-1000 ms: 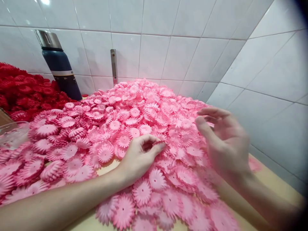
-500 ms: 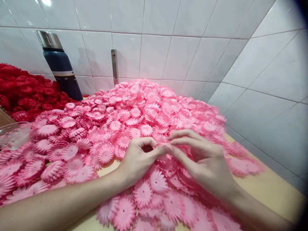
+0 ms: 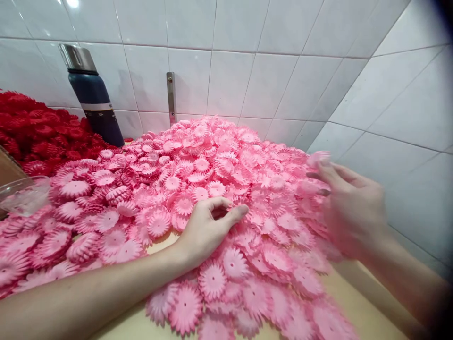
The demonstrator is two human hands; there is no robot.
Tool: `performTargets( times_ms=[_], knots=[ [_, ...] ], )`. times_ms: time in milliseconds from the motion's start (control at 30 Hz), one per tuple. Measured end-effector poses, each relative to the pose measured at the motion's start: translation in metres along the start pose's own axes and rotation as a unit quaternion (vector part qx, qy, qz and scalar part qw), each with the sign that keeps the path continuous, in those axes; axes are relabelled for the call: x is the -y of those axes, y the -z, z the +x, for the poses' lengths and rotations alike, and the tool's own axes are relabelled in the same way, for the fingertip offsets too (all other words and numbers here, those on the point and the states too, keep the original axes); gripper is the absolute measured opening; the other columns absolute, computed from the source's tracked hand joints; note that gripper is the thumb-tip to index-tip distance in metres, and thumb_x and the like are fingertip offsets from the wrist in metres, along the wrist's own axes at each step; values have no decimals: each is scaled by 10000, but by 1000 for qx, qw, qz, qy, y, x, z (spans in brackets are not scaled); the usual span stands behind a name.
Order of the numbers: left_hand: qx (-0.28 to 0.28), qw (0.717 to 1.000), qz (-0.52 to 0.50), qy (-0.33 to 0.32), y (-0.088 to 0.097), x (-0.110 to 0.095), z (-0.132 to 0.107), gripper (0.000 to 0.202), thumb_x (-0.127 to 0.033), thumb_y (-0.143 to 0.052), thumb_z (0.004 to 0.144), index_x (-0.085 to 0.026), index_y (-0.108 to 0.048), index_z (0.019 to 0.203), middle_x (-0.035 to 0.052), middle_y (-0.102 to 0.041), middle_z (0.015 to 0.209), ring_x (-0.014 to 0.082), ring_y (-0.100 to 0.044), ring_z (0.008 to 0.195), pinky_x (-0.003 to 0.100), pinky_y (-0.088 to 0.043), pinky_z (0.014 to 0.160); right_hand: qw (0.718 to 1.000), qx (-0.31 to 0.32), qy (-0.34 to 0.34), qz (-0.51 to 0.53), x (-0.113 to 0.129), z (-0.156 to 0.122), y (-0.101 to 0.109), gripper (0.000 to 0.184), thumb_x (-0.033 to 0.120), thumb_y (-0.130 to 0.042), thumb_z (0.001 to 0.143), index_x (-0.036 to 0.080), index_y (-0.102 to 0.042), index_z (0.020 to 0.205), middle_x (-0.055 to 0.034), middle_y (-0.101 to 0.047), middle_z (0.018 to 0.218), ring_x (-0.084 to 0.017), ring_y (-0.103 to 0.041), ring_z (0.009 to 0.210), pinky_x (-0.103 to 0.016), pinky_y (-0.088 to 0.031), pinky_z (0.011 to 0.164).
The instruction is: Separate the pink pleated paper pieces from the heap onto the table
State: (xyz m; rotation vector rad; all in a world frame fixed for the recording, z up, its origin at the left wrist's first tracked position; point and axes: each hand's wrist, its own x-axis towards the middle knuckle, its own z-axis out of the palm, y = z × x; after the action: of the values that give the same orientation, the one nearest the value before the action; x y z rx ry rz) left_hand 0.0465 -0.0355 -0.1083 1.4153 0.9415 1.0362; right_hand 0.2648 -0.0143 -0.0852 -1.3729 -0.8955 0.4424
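My left hand (image 3: 207, 231) rests low over the front of a heap of pink scalloped flower discs (image 3: 233, 264). Its thumb and curled index finger come together in a pinch, and anything between them is too small or hidden to name. Out at the right side of the heap, my right hand (image 3: 357, 208) is raised and smeared by motion. A pale pink flower disc (image 3: 319, 158) shows at its thumb and fingertips, gripped there. Many discs have a small hole in the middle, and some lie nested in stacks.
A dark blue bottle (image 3: 95, 106) with a steel cap stands at the back left. Beside it is a pile of red flower discs (image 3: 42, 130). A clear plastic container (image 3: 26, 196) sits at the left edge. White tiled walls (image 3: 233, 75) close off the back and right.
My right hand has moved away from my left hand, to the right and slightly up, with a pink flower disc in its fingers. My left hand has stayed nearly in place.
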Motion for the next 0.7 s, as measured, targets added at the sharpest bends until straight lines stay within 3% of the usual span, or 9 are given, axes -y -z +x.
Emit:
performTargets(
  times_ms=[100, 167, 233, 333, 433, 700],
  knots=[
    [-11, 1000, -10, 1, 0, 1, 2, 266, -336, -679, 778, -141, -529, 677, -32, -472, 655, 84, -417, 604, 216, -328, 562, 996, 47, 73, -35, 3, -12, -8, 327, 451, -682, 775, 248, -700, 1030, -59, -694, 1071, -245, -631, 999, -404, -519, 792],
    [-14, 1000, -2, 4, 0, -2, 2, 290, -341, -659, 793, -141, -509, 646, -33, -459, 636, 85, -406, 594, 219, -317, 552, 984, 67, 149, -66, 5, -24, -12, 298, 423, -681, 789, 261, -695, 1039, -53, -694, 1077, -250, -627, 1014, -433, -502, 829],
    [-9, 1000, 13, 8, 0, -5, 0, 339, -366, -633, 810, -142, -486, 602, -36, -433, 596, 84, -385, 571, 224, -298, 536, 960, 115, 245, -69, 7, -36, -13, 178, 339, -692, 799, 249, -703, 952, -50, -699, 1019, -241, -631, 989, -433, -497, 840],
    [1, 1000, 22, 10, -1, -9, -1, 354, -379, -620, 815, -142, -489, 587, -42, -414, 567, 84, -369, 549, 229, -286, 524, 903, 251, 347, -31, 11, -51, -13, 115, 199, -712, 782, 232, -687, 890, -41, -686, 946, -207, -634, 936, -391, -518, 823],
    [-2, 1000, 16, 7, 0, -9, -2, 383, -413, -585, 833, -140, -507, 576, -34, -433, 549, 86, -378, 531, 236, -294, 520, 875, 328, 354, -40, 11, -58, -13, 174, 174, -724, 770, 227, -685, 931, -45, -676, 976, -201, -629, 933, -376, -529, 811],
    [24, 1000, 12, -10, 1, -4, -2, 466, -451, -634, 793, -146, -451, 491, -60, -323, 487, 65, -271, 479, 233, -211, 465, 873, 380, 302, -52, 6, -62, -15, 164, 196, -691, 801, 254, -697, 955, -29, -676, 1005, -197, -627, 955, -352, -532, 806]
  ],
)
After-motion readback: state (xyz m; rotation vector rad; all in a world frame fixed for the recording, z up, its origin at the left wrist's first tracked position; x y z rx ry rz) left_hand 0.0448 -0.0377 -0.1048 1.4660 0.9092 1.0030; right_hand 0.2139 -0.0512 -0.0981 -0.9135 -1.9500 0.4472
